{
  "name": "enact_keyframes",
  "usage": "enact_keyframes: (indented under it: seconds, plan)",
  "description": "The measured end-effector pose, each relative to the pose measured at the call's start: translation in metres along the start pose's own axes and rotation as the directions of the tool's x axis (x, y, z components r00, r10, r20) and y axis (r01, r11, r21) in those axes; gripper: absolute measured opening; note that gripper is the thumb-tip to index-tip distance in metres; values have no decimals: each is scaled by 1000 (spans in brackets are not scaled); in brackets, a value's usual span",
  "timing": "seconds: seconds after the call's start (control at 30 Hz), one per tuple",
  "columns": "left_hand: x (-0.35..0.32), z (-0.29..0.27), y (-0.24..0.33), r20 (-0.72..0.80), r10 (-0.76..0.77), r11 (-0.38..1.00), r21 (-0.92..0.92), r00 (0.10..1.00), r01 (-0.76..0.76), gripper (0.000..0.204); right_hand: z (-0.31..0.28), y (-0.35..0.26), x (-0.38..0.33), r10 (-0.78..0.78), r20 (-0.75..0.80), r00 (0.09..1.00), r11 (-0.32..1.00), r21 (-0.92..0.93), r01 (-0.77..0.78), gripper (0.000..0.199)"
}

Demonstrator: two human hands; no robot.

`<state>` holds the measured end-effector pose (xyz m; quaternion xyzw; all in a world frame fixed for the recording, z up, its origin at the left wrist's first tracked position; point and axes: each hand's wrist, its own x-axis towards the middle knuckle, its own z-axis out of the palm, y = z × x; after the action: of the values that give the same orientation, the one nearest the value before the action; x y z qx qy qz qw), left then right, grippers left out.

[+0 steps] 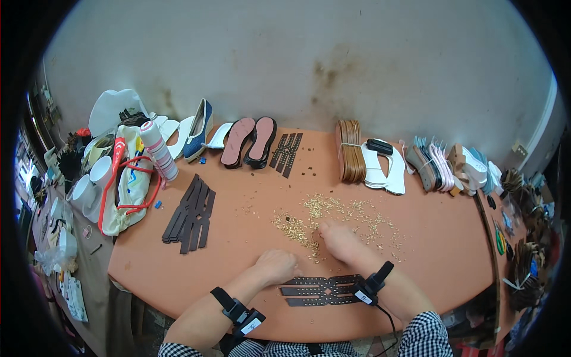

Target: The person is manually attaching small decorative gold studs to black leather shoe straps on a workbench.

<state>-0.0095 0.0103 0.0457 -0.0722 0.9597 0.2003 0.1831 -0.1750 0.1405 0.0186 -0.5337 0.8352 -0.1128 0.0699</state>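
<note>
In front of me lies a dark brown cut-out shoe upper (328,291) with several strips, dotted with small gold studs. My left hand (278,266) rests with curled fingers at its upper left end; what the fingertips hold, if anything, is hidden. Beyond the upper, my right hand (337,239) reaches into a scattered pile of tiny gold studs (297,229). Its fingers are pinched together at the pile's edge, and anything between them is too small to make out. Each wrist wears a black strap with a small device.
A stack of plain dark uppers (190,217) lies left. Behind stand a studded upper (286,154), two pink-topped soles (239,141), a blue wedge shoe (200,128), and a banded bundle of brown soles (351,152). A spray can (158,149) leans by a drawstring bag (132,178).
</note>
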Motion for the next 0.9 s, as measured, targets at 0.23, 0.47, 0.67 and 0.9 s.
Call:
enact_keyframes:
  seconds: [0.23, 0.47, 0.67, 0.9]
  plan:
    - [-1, 3, 3, 12, -44, 998, 47, 999, 43, 35, -7, 0, 2, -65, 1, 998, 998, -10, 65, 15]
    - [0, 4, -5, 0, 3, 998, -66, 1000, -3, 37, -10, -12, 5, -164, 24, 986, 941, -296, 164, 15]
    - [-9, -19, 16, 144, -13, 998, -58, 990, 22, 55, -7, -12, -1, -98, -23, 995, 944, -319, 85, 16]
    - [-11, -15, 18, 175, -45, 998, 52, 984, 37, 63, -21, -27, -80, -3, -119, 993, 997, 75, 12, 17]
